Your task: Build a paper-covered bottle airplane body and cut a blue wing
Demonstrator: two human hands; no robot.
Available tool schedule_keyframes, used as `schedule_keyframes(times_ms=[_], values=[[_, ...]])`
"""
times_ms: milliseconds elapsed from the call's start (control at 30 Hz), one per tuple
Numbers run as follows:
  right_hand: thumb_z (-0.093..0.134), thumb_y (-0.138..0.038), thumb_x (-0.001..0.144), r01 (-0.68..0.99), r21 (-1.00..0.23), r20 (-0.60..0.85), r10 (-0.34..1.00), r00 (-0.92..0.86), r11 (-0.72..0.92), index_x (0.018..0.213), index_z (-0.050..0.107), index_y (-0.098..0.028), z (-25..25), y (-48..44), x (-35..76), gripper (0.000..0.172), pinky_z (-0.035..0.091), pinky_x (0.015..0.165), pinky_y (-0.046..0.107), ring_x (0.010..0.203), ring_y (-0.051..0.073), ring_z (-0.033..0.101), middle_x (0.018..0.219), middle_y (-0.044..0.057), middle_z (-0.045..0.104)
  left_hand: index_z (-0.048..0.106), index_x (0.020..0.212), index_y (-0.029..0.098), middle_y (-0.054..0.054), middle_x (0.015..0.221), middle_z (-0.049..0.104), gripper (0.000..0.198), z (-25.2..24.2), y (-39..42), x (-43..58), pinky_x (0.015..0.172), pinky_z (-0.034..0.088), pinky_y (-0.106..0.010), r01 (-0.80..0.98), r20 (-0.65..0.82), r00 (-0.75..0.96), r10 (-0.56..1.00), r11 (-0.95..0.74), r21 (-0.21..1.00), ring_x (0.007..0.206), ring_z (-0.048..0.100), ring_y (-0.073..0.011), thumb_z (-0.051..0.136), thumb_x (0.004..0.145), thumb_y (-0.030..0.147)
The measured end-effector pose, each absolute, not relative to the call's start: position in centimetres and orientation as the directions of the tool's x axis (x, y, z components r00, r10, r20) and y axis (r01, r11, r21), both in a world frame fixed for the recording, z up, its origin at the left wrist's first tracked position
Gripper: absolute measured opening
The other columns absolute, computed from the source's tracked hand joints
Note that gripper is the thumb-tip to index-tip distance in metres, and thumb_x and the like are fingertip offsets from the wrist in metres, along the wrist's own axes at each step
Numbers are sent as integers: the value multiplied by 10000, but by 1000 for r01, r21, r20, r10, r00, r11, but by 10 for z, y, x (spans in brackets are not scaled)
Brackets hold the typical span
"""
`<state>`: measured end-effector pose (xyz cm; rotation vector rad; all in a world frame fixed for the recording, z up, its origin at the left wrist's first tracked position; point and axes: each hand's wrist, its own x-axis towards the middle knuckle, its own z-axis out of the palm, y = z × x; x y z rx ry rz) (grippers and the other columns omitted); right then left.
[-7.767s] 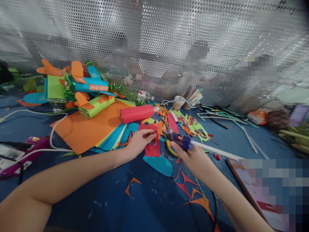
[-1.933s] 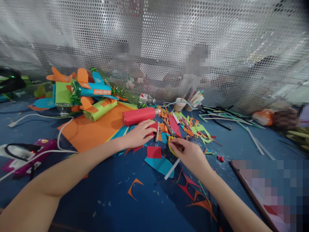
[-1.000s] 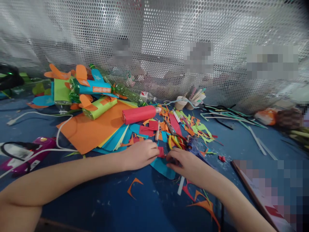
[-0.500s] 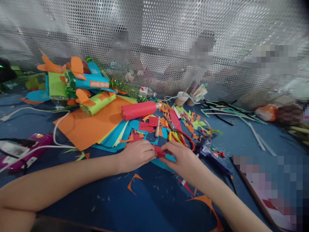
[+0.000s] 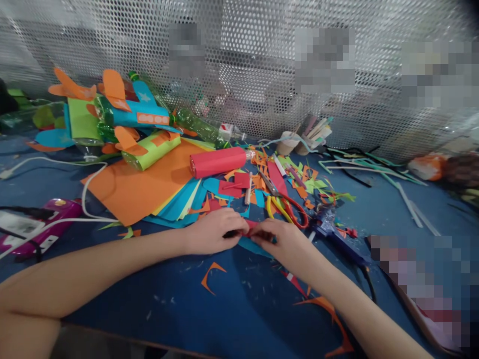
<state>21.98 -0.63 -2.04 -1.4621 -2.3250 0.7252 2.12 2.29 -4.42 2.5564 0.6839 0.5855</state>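
Observation:
Between my two hands is a small piece of red paper, largely covered by my fingers. My left hand pinches its left end, and my right hand grips its right end with curled fingers. Under them lies a blue paper piece. Just beyond my hands are scissors with red handles, a red paper-wrapped bottle on its side, and a wooden stick. A blue glue gun lies right of my right hand.
Stacked coloured paper sheets lie at left, with paper-covered bottle planes behind. Orange scraps lie in front. A purple power strip with white cables is far left, cups of pens at the back, a phone-like slab at right.
The view has shifted slightly. My fingers have moved a little on the red paper, and less of it shows between my hands, which stay in about the same place.

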Motion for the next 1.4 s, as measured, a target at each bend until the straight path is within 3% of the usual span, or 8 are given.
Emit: schedule_keyframes(times_ms=[267, 467, 800, 1033, 1200, 1400], values=[[526, -163, 793, 711, -634, -39, 906, -421, 303, 810, 578, -214, -22, -7, 219, 75, 441, 595, 231, 642, 117, 574, 716, -20, 613, 595, 814, 182, -20, 852, 600, 100, -48, 26, 20, 807, 409, -278, 347, 294, 768, 568, -757, 554, 844, 534, -136, 499, 809, 153], [444, -130, 856, 748, -448, 33, 845, -534, 491, 831, 606, -184, -19, -11, 220, 172, 465, 708, 269, 754, 136, 574, 854, 41, 576, 596, 807, 178, -18, 857, 599, 74, -48, 26, 21, 832, 402, -290, 344, 301, 761, 574, -752, 563, 842, 534, -135, 527, 792, 157], [480, -212, 871, 760, -179, 148, 781, -607, 625, 784, 617, -184, -26, -11, 221, 165, 482, 726, 298, 810, 164, 547, 806, 49, 577, 585, 838, 160, -36, 872, 568, 99, -46, 25, 21, 807, 401, -291, 404, 263, 766, 587, -757, 513, 869, 500, -154, 498, 852, 206], [461, -163, 863, 750, -24, 114, 747, -655, 661, 795, 612, -160, -22, -13, 216, 166, 475, 745, 305, 798, 179, 538, 772, 62, 579, 567, 863, 151, -43, 864, 563, 120, -49, 26, 21, 815, 397, -306, 413, 271, 775, 571, -782, 467, 856, 490, -158, 458, 877, 199], [468, -164, 855, 756, -40, 129, 754, -645, 653, 776, 592, -154, -25, -12, 217, 146, 475, 706, 310, 766, 181, 549, 746, 58, 569, 554, 873, 149, -40, 856, 568, 136, -49, 28, 21, 816, 386, -307, 400, 272, 786, 555, -793, 459, 850, 490, -156, 435, 894, 212], [461, -154, 855, 769, -213, 150, 798, -584, 603, 748, 547, -163, -30, -10, 219, 137, 469, 670, 299, 730, 161, 554, 745, 45, 558, 569, 926, 153, -49, 855, 561, 189, -47, 26, 21, 789, 385, -299, 377, 286, 797, 533, -807, 455, 848, 468, -160, 395, 912, 226]])
